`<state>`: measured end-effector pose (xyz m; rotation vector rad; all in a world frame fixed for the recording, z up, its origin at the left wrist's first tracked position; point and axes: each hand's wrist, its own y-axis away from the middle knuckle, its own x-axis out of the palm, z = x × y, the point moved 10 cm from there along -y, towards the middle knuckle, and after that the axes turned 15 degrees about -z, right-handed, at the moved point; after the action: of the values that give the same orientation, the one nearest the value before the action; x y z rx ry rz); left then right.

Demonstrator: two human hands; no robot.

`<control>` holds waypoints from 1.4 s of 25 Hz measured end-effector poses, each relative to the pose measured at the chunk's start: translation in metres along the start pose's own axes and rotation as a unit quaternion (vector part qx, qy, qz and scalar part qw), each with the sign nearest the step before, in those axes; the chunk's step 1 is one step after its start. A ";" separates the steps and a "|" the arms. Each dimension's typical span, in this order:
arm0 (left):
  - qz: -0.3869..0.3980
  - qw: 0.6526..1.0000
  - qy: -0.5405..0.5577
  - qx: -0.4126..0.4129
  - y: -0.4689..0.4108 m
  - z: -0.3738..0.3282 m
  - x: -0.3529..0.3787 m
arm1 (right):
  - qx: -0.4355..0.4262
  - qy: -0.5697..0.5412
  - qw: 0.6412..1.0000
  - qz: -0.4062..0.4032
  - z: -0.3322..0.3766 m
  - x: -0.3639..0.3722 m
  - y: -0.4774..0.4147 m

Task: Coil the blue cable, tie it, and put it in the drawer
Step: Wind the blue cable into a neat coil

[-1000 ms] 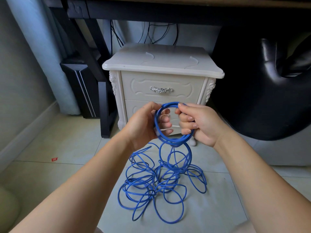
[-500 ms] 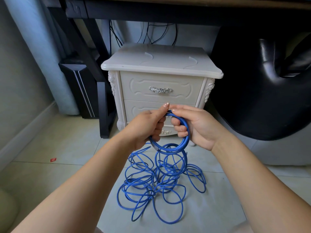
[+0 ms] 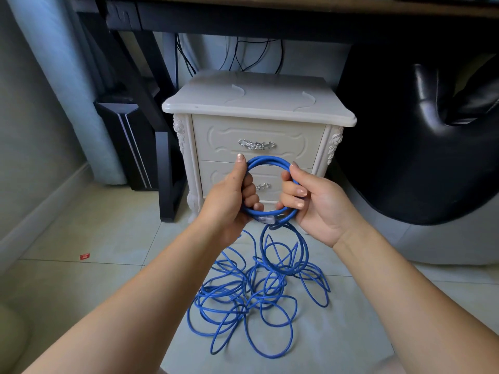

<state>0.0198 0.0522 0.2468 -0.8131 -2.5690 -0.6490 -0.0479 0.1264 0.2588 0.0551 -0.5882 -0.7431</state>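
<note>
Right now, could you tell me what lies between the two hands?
In the head view, coiled loops of the blue cable bridge the left hand and right hand; through the ring, the lower drawer handle shows behind.

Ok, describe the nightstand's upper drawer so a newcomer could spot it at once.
Under the dark desk stands a cream nightstand with two closed drawers on its front. The upper drawer sits beneath the top slab. Its ornate silver handle shows in full, while the lower drawer is partly hidden behind the left hand and right hand gripping the blue cable coil.
</note>
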 end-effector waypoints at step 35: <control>0.031 0.999 -0.025 -0.016 0.007 0.006 0.008 | -0.071 0.080 0.987 -0.117 0.019 -0.014 -0.003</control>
<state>0.0166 0.0637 0.2473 -0.9267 -2.5736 -0.6602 -0.0680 0.1358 0.2676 0.0519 -0.3783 -0.9977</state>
